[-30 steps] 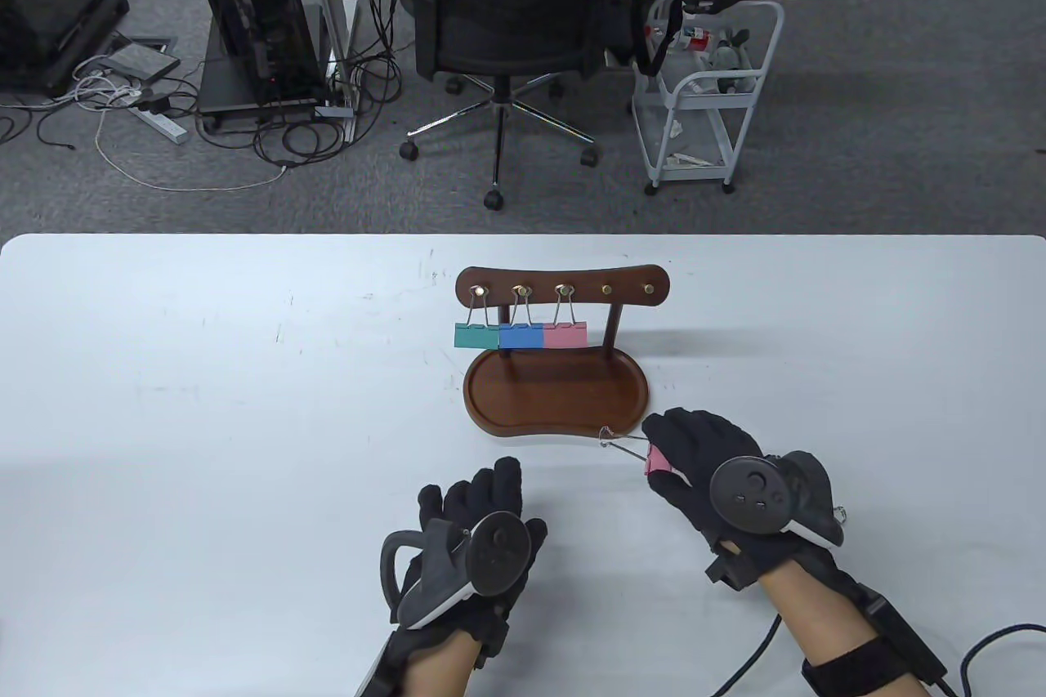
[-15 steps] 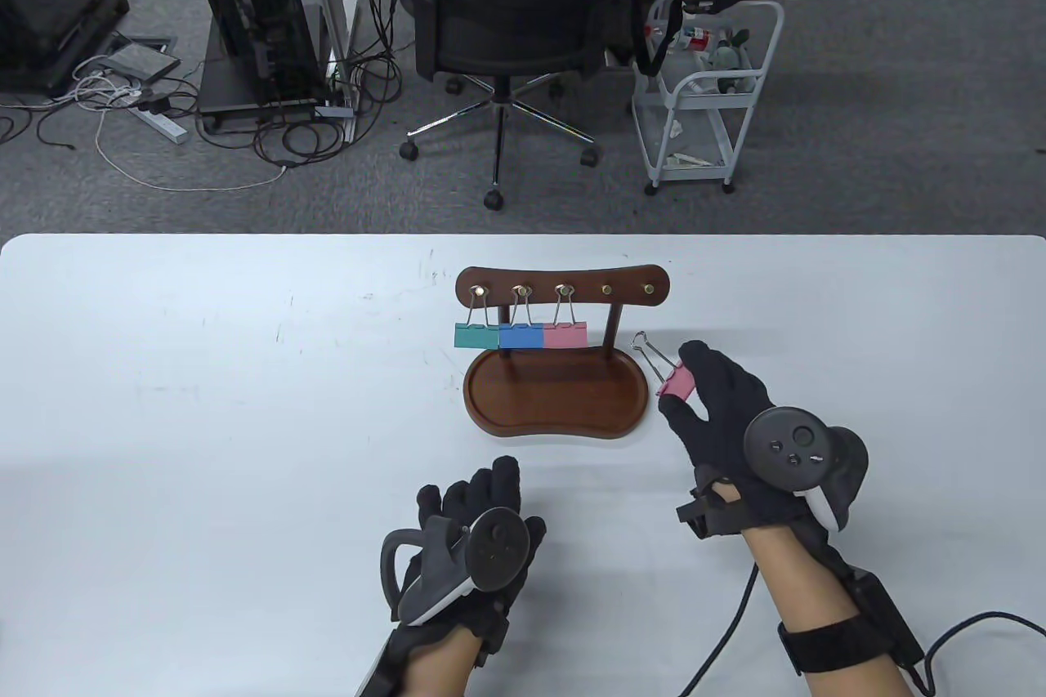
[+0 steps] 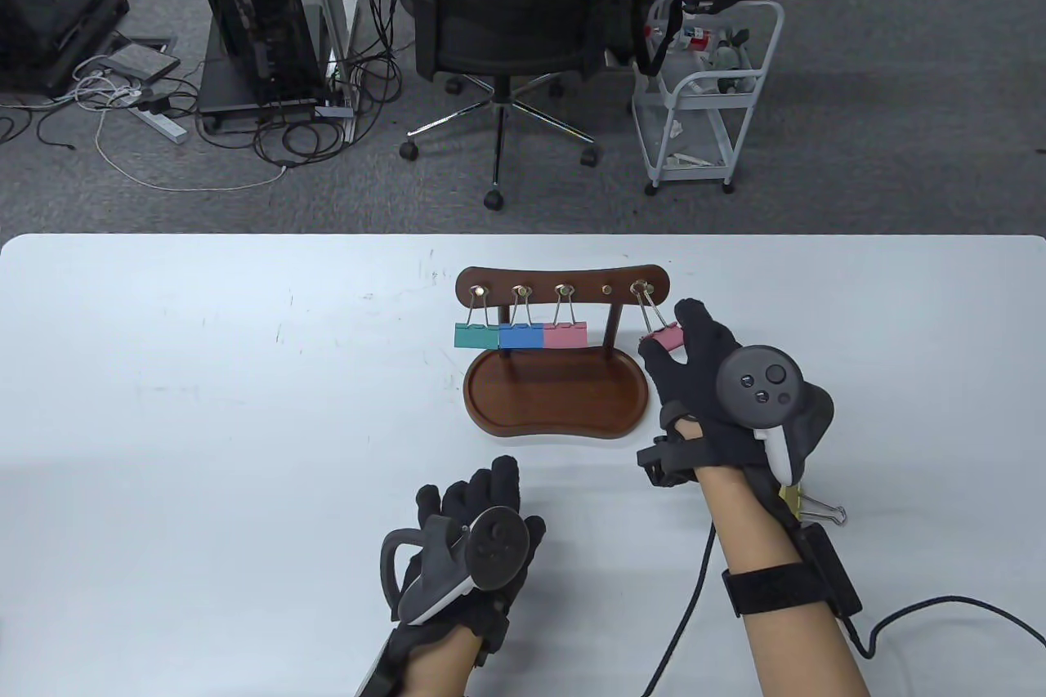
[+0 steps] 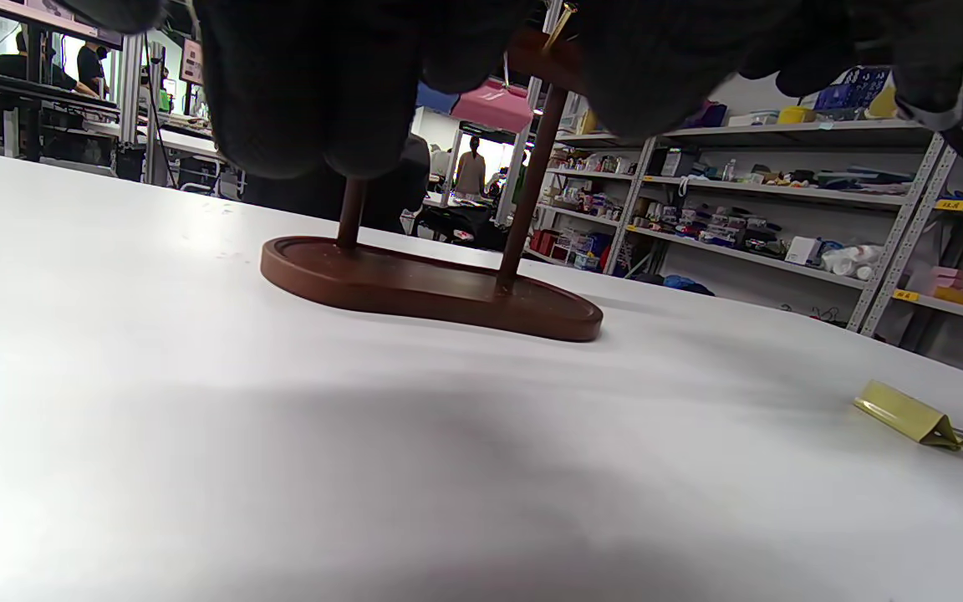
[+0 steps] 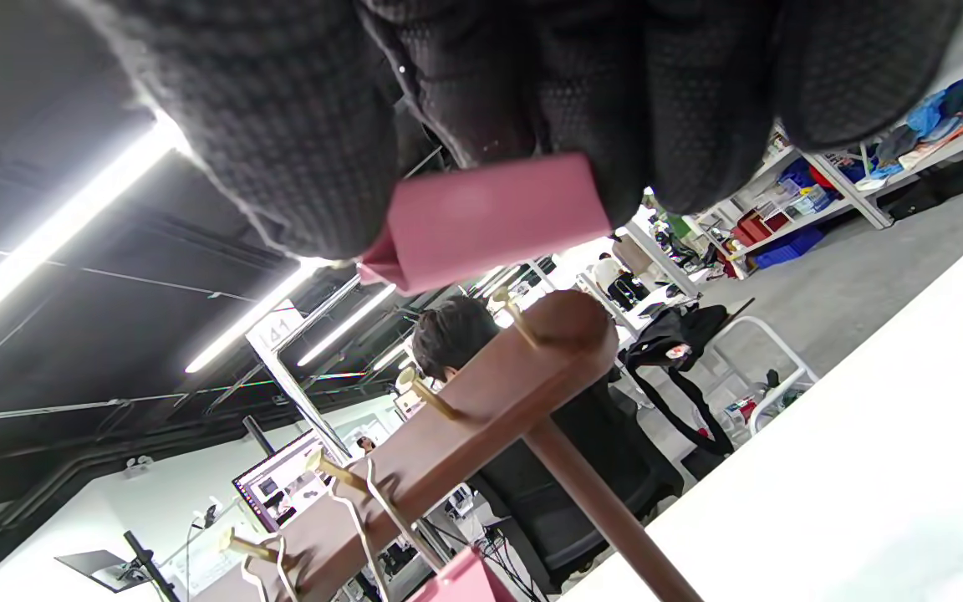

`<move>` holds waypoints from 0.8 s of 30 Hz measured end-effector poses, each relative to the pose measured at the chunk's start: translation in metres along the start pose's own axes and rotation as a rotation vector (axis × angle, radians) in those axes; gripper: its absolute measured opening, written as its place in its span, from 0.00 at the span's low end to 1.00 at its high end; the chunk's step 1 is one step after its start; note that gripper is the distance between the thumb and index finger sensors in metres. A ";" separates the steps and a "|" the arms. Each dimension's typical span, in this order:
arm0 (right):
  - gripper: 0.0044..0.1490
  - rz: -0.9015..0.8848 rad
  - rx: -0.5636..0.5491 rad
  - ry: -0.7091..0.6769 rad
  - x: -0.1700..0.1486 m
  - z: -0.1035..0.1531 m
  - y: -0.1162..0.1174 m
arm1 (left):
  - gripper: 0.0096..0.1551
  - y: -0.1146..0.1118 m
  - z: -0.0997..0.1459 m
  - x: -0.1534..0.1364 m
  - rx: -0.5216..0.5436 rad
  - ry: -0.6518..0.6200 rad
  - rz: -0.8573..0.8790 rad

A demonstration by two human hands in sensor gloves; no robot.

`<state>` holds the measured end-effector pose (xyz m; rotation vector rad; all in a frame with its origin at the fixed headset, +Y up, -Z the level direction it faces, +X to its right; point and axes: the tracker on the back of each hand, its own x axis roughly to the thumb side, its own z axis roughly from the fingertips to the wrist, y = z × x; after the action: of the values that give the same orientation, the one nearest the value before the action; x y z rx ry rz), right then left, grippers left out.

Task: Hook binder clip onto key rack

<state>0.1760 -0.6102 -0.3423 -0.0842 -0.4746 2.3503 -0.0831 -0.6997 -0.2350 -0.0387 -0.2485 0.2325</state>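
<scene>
1. Vs 0.5 s ago: the right hand [image 3: 719, 395] has moved up and left from beside the tray to the key rack [image 3: 564, 284]. The pink binder clip [image 3: 662, 339] it carries, then in free air right of the tray, now has its wire loop at the rightmost peg [image 3: 640, 288].
2. Vs 1.0 s ago: the same clip was low, near the front right rim of the wooden tray [image 3: 556, 403]. The left hand [image 3: 474, 542] hasn't shifted.
3. Writing: a sign in the right wrist view's background prob. reads "141"; too small to be sure. Shelf tags in the left wrist view are unreadable.
4. Right hand: thumb and fingers closed in a pinch on the clip body; the right wrist view shows the pink body [image 5: 486, 221] squeezed between gloved fingertips [image 5: 281, 159]. Whether the loop is fully over the peg can't be told.
5. Left hand: rests on the table [image 3: 204, 403], fingers loosely curled, holding nothing.
6. Rest: green clip [image 3: 476, 335], blue clip [image 3: 520, 335] and a 2nd pink clip [image 3: 565, 334] hang from the three left pegs; a yellow clip [image 4: 908, 414] lies on the table by the right forearm.
</scene>
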 end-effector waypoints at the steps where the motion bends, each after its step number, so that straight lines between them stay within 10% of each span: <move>1: 0.48 0.007 -0.001 0.003 0.002 -0.001 0.002 | 0.47 0.000 0.000 0.000 0.000 0.000 0.000; 24: 0.49 0.150 0.025 0.002 0.019 -0.005 0.040 | 0.47 0.000 0.000 0.000 -0.009 0.003 0.011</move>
<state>0.1371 -0.6230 -0.3599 -0.1141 -0.4512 2.5017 -0.0836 -0.6994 -0.2355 -0.0494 -0.2462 0.2419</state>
